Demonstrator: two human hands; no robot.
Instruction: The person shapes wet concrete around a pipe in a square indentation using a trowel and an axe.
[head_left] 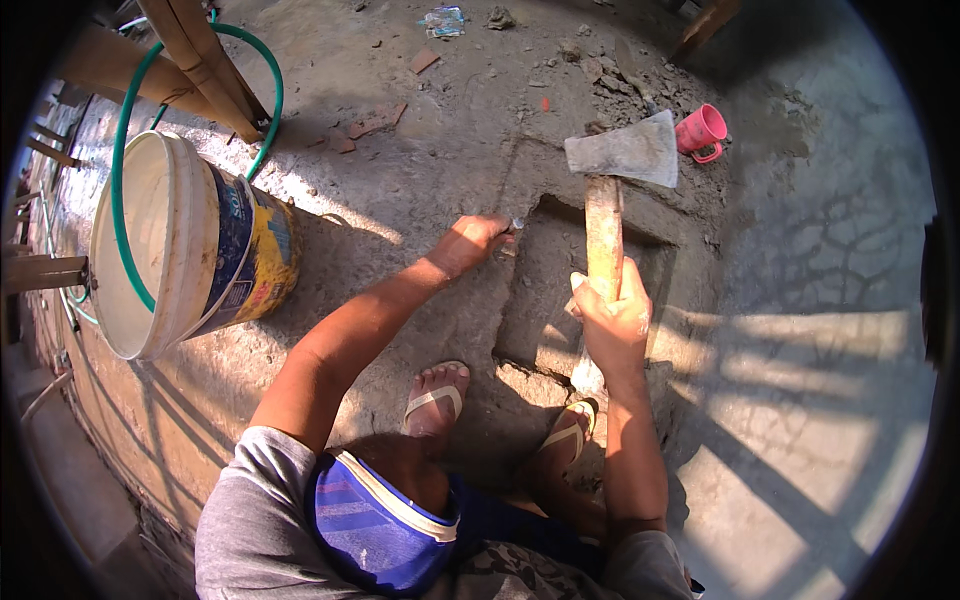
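Observation:
My right hand (617, 318) is wrapped round the wooden handle of a hatchet (604, 230). The pale grey blade is raised over the far edge of a square pit (515, 310) cut into the concrete floor, and the handle's butt shows below my fist. At the pit's left rim, my left hand (472, 243) is closed on a small shiny metal piece (516, 224). Only its end shows, so its kind cannot be made out. Both my feet, in flip-flops, stand at the near side of the pit.
A large bucket (240, 235) of water stands at the left, with a green hose (122, 190) looping over it. Wooden posts (195, 60) rise behind it. A pink mug (700, 130) sits beyond the pit, near rubble (610, 78). Broken red tile pieces (378, 121) lie farther left.

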